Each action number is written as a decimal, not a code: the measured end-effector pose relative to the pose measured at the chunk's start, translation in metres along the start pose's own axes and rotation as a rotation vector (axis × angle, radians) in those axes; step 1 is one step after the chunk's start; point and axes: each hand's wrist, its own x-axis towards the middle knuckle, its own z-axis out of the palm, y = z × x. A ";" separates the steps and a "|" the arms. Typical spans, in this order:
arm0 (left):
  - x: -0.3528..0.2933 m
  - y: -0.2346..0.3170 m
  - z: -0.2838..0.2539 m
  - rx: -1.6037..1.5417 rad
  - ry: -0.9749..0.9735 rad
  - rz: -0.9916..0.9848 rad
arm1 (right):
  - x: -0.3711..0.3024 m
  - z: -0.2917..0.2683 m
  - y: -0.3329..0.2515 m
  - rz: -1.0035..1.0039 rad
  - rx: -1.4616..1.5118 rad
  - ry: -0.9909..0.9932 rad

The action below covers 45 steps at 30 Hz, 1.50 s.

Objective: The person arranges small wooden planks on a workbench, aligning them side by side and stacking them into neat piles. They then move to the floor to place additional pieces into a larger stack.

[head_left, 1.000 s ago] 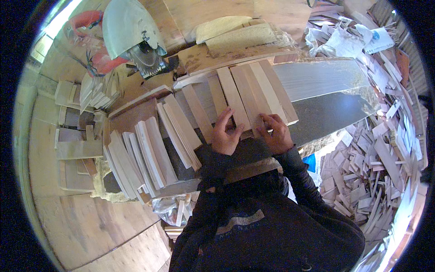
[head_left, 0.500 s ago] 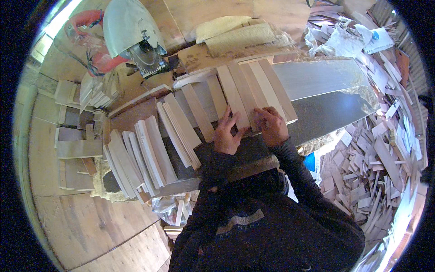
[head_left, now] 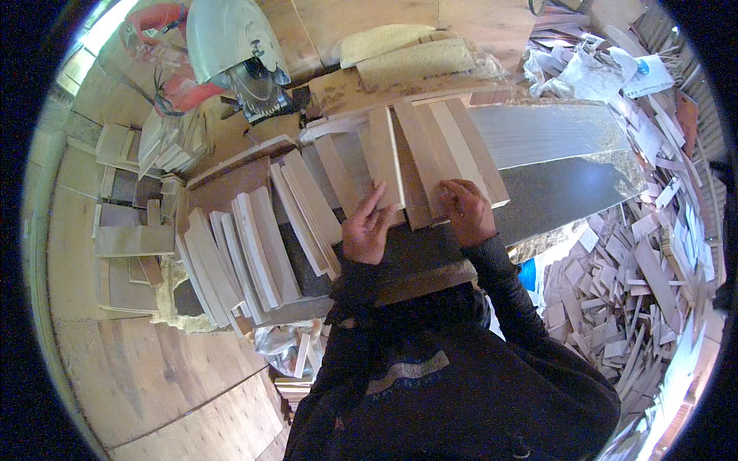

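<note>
My left hand [head_left: 367, 234] pinches the near end of a pale wooden slat [head_left: 383, 150], which stands a little apart from the slats on its right. Beside that gap, a browner slat [head_left: 415, 161] pokes slightly toward me. My right hand [head_left: 469, 213] is over the near ends of the slats at the right of this row [head_left: 465, 138]. Its fingers are bent and pressed together, and anything between them is hidden. Left of my left hand, another slat [head_left: 336, 169] lies across the grey metal bed.
Bundles of slats [head_left: 257, 250] line the left of the metal table [head_left: 569, 180]. A circular saw blade [head_left: 261, 100] under a pale guard [head_left: 231, 38] sits far left. Offcuts [head_left: 615, 300] heap up at right. Stacked wood pieces [head_left: 134, 238] stand at far left.
My left hand has moved left and nearer me, and the pale slat has come away from its neighbour, opening a gap. My right hand has hardly moved.
</note>
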 end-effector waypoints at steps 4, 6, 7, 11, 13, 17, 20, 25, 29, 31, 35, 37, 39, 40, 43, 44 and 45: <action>-0.007 0.007 -0.020 0.425 0.116 0.105 | 0.000 0.004 0.001 0.031 -0.052 0.015; -0.008 0.010 -0.031 0.990 0.148 0.237 | 0.000 0.005 -0.002 -0.022 -0.076 0.055; -0.010 0.012 -0.037 1.036 0.249 0.356 | 0.001 0.005 -0.004 -0.025 -0.118 0.068; -0.033 0.033 -0.075 0.984 0.503 0.203 | -0.005 0.009 -0.026 0.001 -0.194 0.244; -0.040 0.038 -0.084 0.736 0.562 -0.034 | -0.014 0.017 -0.045 -0.007 -0.183 0.310; -0.048 0.019 -0.064 1.213 0.411 -0.219 | -0.033 0.046 -0.083 -0.071 0.020 -0.017; -0.052 0.002 -0.061 1.141 0.521 -0.224 | -0.042 0.059 -0.101 -0.129 0.107 -0.266; -0.066 0.004 -0.110 0.710 0.489 -0.246 | -0.050 0.067 -0.107 -0.044 0.089 -0.473; -0.085 0.020 -0.125 -0.063 0.503 -0.315 | -0.050 0.075 -0.106 0.029 0.326 -0.623; -0.099 0.026 -0.117 -0.221 0.503 -0.319 | -0.049 0.081 -0.110 0.105 0.395 -0.699; -0.108 0.032 -0.101 -0.268 0.332 -0.231 | -0.049 0.089 -0.124 0.270 0.812 -0.690; -0.108 0.033 -0.093 -0.085 0.232 -0.203 | -0.049 0.088 -0.127 0.235 0.906 -0.646; -0.105 0.036 -0.086 0.029 0.170 -0.183 | -0.048 0.085 -0.126 0.264 0.684 -0.636; -0.103 0.036 -0.082 0.114 0.139 -0.140 | -0.047 0.082 -0.125 0.275 0.605 -0.621; -0.092 0.033 -0.068 0.065 0.128 -0.088 | -0.041 0.075 -0.123 0.317 0.727 -0.453; -0.087 0.032 -0.063 -0.061 0.152 -0.143 | -0.038 0.071 -0.122 0.298 0.779 -0.362; -0.080 0.029 -0.058 -0.208 0.170 -0.181 | -0.033 0.064 -0.119 0.332 0.827 -0.301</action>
